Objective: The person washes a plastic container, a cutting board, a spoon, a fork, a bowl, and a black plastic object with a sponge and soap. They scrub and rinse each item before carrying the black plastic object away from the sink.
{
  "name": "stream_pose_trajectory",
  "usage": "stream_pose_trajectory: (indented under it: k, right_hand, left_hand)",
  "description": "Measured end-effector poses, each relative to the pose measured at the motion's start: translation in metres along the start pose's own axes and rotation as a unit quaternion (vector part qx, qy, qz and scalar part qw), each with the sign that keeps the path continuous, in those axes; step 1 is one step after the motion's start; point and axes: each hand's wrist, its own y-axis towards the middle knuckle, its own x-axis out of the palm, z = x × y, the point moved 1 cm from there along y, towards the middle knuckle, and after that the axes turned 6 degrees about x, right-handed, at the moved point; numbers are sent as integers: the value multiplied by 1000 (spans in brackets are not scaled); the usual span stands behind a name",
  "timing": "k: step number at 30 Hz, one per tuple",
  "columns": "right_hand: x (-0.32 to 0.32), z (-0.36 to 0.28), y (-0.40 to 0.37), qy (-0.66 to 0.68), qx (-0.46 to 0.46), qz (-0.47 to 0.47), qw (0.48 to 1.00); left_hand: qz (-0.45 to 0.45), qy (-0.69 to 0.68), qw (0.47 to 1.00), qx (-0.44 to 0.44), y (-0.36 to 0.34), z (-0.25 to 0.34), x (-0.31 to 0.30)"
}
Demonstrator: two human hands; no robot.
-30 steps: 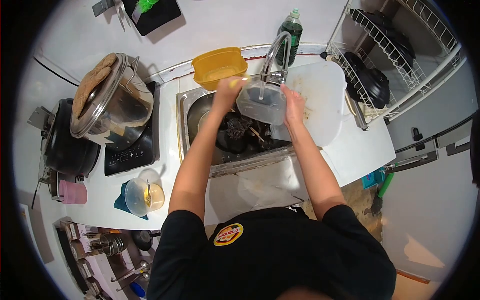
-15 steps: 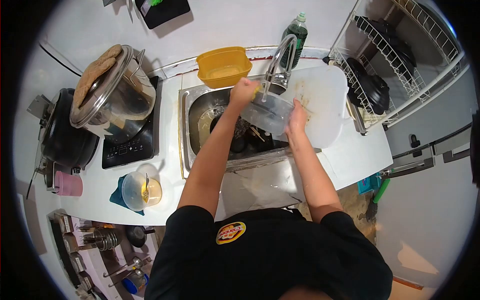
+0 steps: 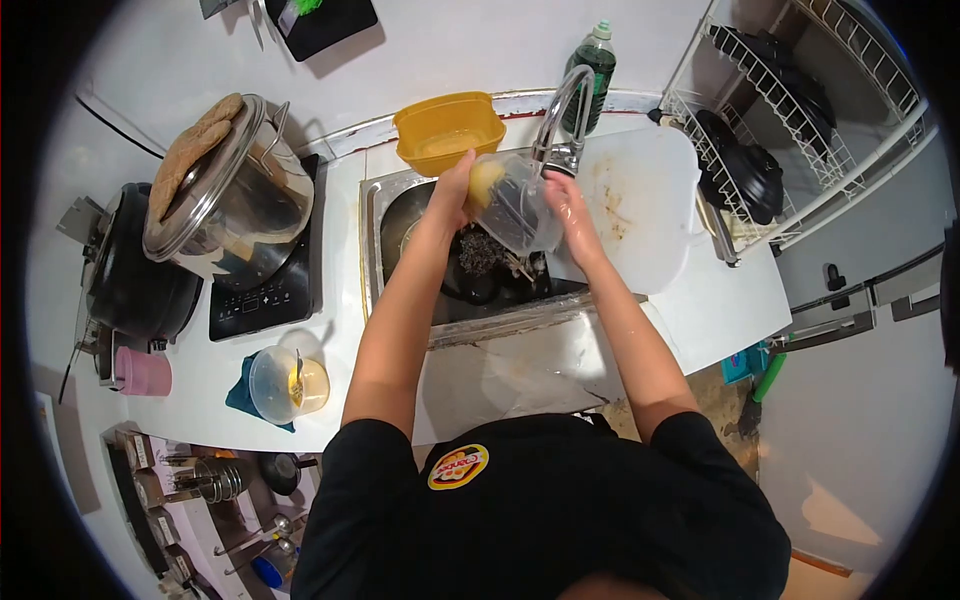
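Observation:
Over the sink (image 3: 370, 255), a clear plastic container (image 3: 525, 210) is tilted between my two hands, near the tap (image 3: 560, 120). My left hand (image 3: 455, 195) is closed at its left side, with a yellow sponge (image 3: 487, 184) pressed against the container. My right hand (image 3: 575, 215), wet, grips the container's right edge just below the tap's base. In the sink below lie a dark pan (image 3: 470, 285) and a dark wire scourer (image 3: 483, 252), partly hidden by the container and my forearm.
A yellow tub (image 3: 450, 135) stands behind the sink. A green soap bottle (image 3: 597, 75) is behind the tap. To the right are a stained white board (image 3: 650, 210) and a wire dish rack (image 3: 770, 130). A steel pot (image 3: 250, 200) sits on an induction cooker (image 3: 262, 305) at left.
The container has turned and tilted more upright. My left hand has moved left and down, showing more of the sponge. My right hand has shifted up and left, closer to the tap.

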Motion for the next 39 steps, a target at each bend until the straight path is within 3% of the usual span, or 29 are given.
stream_pose_trajectory:
  k: [2, 3, 5, 6, 8, 12, 15, 16, 17, 18, 19, 20, 22, 23, 25, 27, 29, 32, 33, 35, 36, 39]
  right_hand:
    - [8, -30, -19, -225, -109, -63, 966]
    - [6, -38, -24, -217, -53, -87, 971]
    - [1, -48, -30, -197, 55, -133, 970]
    - [1, -50, -30, -197, 2, -115, 974]
    - [3, -52, -32, -194, -103, -82, 972]
    - [3, -42, -28, -26, 3, -140, 990]
    - [3, -24, -29, 140, 116, -178, 967]
    - [1, -16, -29, 193, 151, -194, 950]
    - [-2, -9, -29, 244, 184, -208, 929]
    - [-6, -8, -30, 315, 221, -207, 899]
    - [-10, -9, -32, 384, 258, -203, 863]
    - [-12, -9, -34, 450, 292, -196, 821]
    - [-3, -23, -40, 449, 278, -189, 828]
    - [0, -28, -42, 448, 272, -187, 831]
    - [-2, -2, -37, 477, 280, -291, 781]
    - [-8, 14, -36, 485, 303, -289, 768]
    - [-2, -9, -43, 478, 340, -188, 788]
    - [-14, 3, -30, 459, 294, -181, 819]
    - [-12, 0, -31, 450, 309, -168, 821]
    - [-13, -5, -38, 428, 344, -137, 824]
    - [-15, 1, -37, 441, 340, -166, 814]
    - [-17, 15, -37, 459, 336, -212, 795]
  left_hand:
    - [-145, -118, 975, -119, 14, -5, -27]
    - [-216, -175, 943, -181, 18, -8, -33]
    - [-169, -130, 965, -154, -9, 3, -5]
    - [-145, -108, 974, -138, -19, 6, 8]
    - [-187, -156, 963, -119, -11, -16, 6]
    - [-199, -220, 955, -31, -17, -24, 31]
    - [-283, -79, 956, -14, -23, -15, 45]
    - [-266, 118, 954, 76, -27, -14, 48]
    - [-237, 310, 907, 161, -34, -17, 53]
    - [-194, 487, 818, 238, -42, -19, 58]
    - [-209, 530, 792, 219, -50, -20, 68]
    - [-219, 534, 774, 261, -49, -21, 71]
    - [-240, 535, 735, 342, -46, -27, 72]
    - [-207, 473, 758, 397, -35, -30, 68]
    - [-165, 552, 657, 486, -13, -23, 62]
    - [-125, 593, 592, 532, -4, -29, 61]
    - [-86, 611, 571, 542, -3, -40, 63]
    - [-239, 619, 645, 379, -35, -39, 74]
    - [-249, 662, 632, 315, -38, -39, 78]
    - [-213, 650, 636, 358, -26, -50, 69]
    - [-192, 643, 637, 379, -18, -53, 64]
    - [-135, 697, 586, 391, -1, -52, 60]
